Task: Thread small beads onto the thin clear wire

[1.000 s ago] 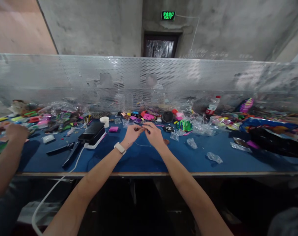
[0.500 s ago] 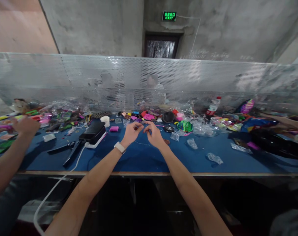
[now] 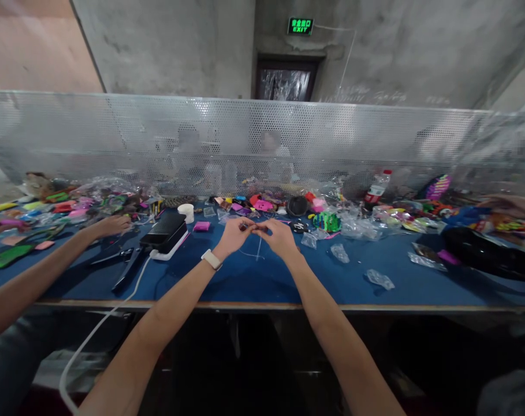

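Observation:
My left hand (image 3: 236, 236), with a pale watch band (image 3: 211, 259) on its wrist, pinches a small dark brown piece (image 3: 247, 226) that is too small to name. My right hand (image 3: 280, 236) meets it from the other side, its fingertips closed at the same small piece. A thin white thread (image 3: 259, 249) dangles below the fingertips. Both hands are held over the blue table (image 3: 253, 283). The fingers cover most of what lies between them.
Left of my hands lie a black box (image 3: 163, 230), black scissors-like handles (image 3: 130, 270) and a white cable (image 3: 101, 315). A pink packet (image 3: 202, 226), plastic wrappers (image 3: 379, 279), a bottle (image 3: 377, 189) and a mesh screen (image 3: 227, 133) stand around. Co-workers' arms (image 3: 67, 254) reach in from both sides.
My right hand has moved in against my left, and the fingertips now meet. The thread hangs lower in view. The co-worker's arm on the left has reached further right over the table.

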A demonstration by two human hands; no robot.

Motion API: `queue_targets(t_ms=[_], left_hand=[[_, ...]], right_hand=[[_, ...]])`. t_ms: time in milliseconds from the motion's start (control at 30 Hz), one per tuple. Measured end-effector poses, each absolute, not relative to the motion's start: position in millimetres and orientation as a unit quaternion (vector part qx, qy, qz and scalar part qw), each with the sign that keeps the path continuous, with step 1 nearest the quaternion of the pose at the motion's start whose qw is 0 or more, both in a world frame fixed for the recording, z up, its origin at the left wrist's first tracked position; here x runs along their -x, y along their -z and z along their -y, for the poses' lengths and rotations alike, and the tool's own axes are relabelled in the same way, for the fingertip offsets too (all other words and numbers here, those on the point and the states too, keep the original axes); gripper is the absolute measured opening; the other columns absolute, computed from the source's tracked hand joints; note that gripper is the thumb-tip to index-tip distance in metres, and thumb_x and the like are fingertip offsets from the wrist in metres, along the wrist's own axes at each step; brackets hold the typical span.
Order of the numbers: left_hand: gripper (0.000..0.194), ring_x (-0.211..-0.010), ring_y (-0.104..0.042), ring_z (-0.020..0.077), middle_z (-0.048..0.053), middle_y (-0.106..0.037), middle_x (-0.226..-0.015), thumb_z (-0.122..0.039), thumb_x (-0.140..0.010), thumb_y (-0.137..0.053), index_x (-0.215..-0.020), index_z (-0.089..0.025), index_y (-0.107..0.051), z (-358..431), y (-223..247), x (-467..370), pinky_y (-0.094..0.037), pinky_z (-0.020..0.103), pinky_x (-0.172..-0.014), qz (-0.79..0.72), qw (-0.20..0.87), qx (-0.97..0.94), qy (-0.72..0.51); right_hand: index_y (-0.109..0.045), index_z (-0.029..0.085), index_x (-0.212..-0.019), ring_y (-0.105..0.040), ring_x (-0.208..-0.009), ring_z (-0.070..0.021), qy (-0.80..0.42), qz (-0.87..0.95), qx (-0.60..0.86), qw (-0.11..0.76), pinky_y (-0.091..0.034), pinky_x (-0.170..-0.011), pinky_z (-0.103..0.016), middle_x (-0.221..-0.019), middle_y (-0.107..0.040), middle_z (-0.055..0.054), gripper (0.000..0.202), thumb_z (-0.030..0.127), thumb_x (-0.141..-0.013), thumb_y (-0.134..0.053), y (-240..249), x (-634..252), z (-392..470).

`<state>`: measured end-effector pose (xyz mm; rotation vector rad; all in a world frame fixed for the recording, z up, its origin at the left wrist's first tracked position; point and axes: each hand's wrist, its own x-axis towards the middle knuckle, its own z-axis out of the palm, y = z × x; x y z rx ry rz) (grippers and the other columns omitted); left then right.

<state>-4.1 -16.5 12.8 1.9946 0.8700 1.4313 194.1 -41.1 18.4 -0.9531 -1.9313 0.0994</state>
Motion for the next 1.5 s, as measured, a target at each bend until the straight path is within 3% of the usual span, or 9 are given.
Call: queue_targets(t_ms=[267, 467, 700, 833, 933, 1067, 1267, 1500], left_hand=[[0.014, -0.075, -0.066, 0.0168, 0.006, -0.078, -0.090, -0.029, -0.094, -0.069, -0.090, -0.019, -0.079, 33, -20, -1, -0.051, 0.030, -0.072, -0.312, 0.197, -0.784, -0.499], [0.014, -0.074, -0.067, 0.0175, 0.007, -0.078, -0.090, -0.030, -0.094, -0.069, -0.093, -0.017, -0.077, 30, -16, -2, -0.051, 0.031, -0.072, -0.340, 0.217, -0.741, -0.536], [0.018, -0.072, -0.066, 0.0170, 0.007, -0.079, -0.089, -0.035, -0.093, -0.071, -0.092, -0.018, -0.076, 25, -12, -2, -0.052, 0.031, -0.070, -0.342, 0.235, -0.729, -0.544], [0.019, -0.073, -0.066, 0.0171, 0.007, -0.078, -0.089, -0.036, -0.094, -0.070, -0.091, -0.018, -0.076, 30, -15, -3, -0.051, 0.030, -0.067, -0.335, 0.236, -0.734, -0.542], [0.022, -0.070, -0.065, 0.0166, 0.006, -0.077, -0.084, -0.039, -0.094, -0.070, -0.092, -0.018, -0.075, 34, -18, -3, -0.049, 0.028, -0.062, -0.334, 0.243, -0.736, -0.537], [0.026, -0.067, -0.065, 0.0161, 0.005, -0.074, -0.078, -0.044, -0.094, -0.072, -0.094, -0.018, -0.075, 35, -18, -4, -0.048, 0.028, -0.061, -0.330, 0.259, -0.729, -0.541], [0.033, -0.051, -0.056, 0.0131, 0.002, -0.069, -0.065, -0.049, -0.087, -0.079, -0.092, -0.017, -0.078, 28, -14, -4, -0.042, 0.027, -0.050, -0.340, 0.316, -0.697, -0.546], [0.032, -0.047, -0.049, 0.0118, -0.002, -0.058, -0.052, -0.048, -0.089, -0.078, -0.085, -0.017, -0.076, 29, -12, -5, -0.039, 0.026, -0.049, -0.331, 0.339, -0.689, -0.548]], right_hand=[[-0.070, 0.025, -0.074, -0.062, -0.064, -0.0204, -0.137, 0.731, 0.401, 0.535, -0.047, -0.070, -0.033, -0.070, -0.072, -0.002, 0.040, 0.052, -0.102, -0.061, -23, -190, 45], [-0.074, 0.025, -0.093, -0.062, -0.069, -0.0206, -0.118, 0.745, 0.389, 0.529, -0.049, -0.072, -0.033, -0.080, -0.073, -0.003, 0.023, 0.046, -0.098, -0.067, -23, -187, 48], [-0.072, 0.025, -0.095, -0.068, -0.079, -0.0220, -0.125, 0.746, 0.394, 0.522, -0.051, -0.080, -0.034, -0.088, -0.075, -0.004, 0.019, 0.038, -0.101, -0.060, -24, -182, 48], [-0.068, 0.024, -0.087, -0.063, -0.068, -0.0187, -0.230, 0.704, 0.374, 0.558, -0.050, -0.067, -0.032, -0.082, -0.071, -0.003, 0.025, 0.046, -0.098, -0.062, -22, -180, 42], [-0.065, 0.024, -0.083, -0.056, -0.057, -0.0153, -0.348, 0.640, 0.357, 0.585, -0.043, -0.054, -0.028, -0.069, -0.064, 0.000, 0.034, 0.057, -0.090, -0.072, -20, -180, 37], [-0.064, 0.023, -0.080, -0.050, -0.052, -0.0121, -0.422, 0.577, 0.353, 0.604, -0.039, -0.048, -0.026, -0.065, -0.060, 0.003, 0.045, 0.065, -0.078, -0.081, -20, -179, 35], [-0.069, 0.023, -0.085, -0.051, -0.049, -0.0122, -0.361, 0.634, 0.348, 0.588, -0.040, -0.049, -0.026, -0.058, -0.060, 0.003, 0.041, 0.063, -0.088, -0.076, -19, -179, 40], [-0.060, 0.023, -0.070, -0.052, -0.047, -0.0135, -0.280, 0.655, 0.392, 0.582, -0.042, -0.054, -0.028, -0.053, -0.056, 0.004, 0.049, 0.065, -0.093, -0.069, -17, -176, 41]])
